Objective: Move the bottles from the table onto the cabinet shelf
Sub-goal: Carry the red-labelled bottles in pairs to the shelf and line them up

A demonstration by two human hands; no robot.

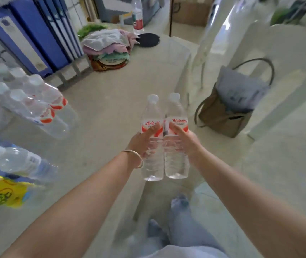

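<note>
Two clear water bottles with white caps and red-and-white labels are held side by side, upright, above the right edge of the table [111, 101]. My left hand [143, 140] grips the left bottle [152, 164] around its middle. My right hand [182, 140] grips the right bottle [176, 164] the same way. At the left lies a shrink-wrapped pack of the same bottles [27, 101]. A single bottle with a blue label [21, 162] lies on its side below it. Another bottle [137, 15] stands at the far end of the table.
Blue binders [36, 34] stand along the back left. A pile of folded cloths [109, 47] and a black round object [148, 40] sit at the far end. A white chair [271, 75] with a brown bag [228, 112] is to the right. A yellow wrapper [1, 194] lies at the left.
</note>
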